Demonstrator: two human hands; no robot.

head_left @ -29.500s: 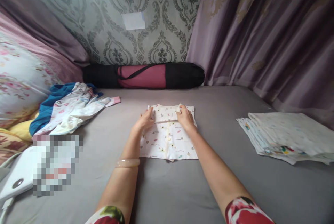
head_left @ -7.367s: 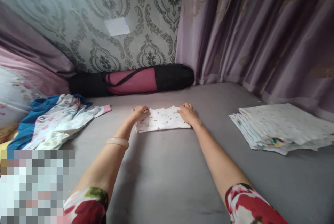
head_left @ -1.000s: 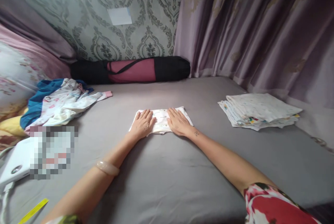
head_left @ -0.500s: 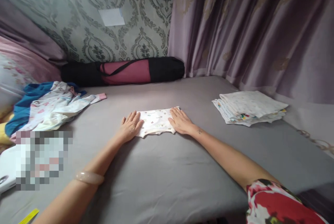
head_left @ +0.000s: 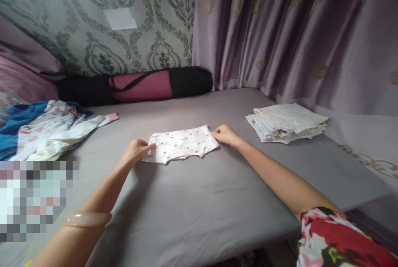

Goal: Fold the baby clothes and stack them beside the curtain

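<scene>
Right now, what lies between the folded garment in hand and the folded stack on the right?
In the head view, only bare grey sheet lies between the folded garment and the folded stack; the right hand grips the garment's near edge of that gap.

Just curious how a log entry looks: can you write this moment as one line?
left hand: pinching shirt's left edge | right hand: pinching right edge | folded shirt: flat on bed

Bare grey bed sheet (head_left: pixel 199 200) lies open along the near edge; a stack of folded white cloths (head_left: pixel 286 122) blocks the right edge, rumpled printed clothes (head_left: pixel 49 130) the left.
</scene>
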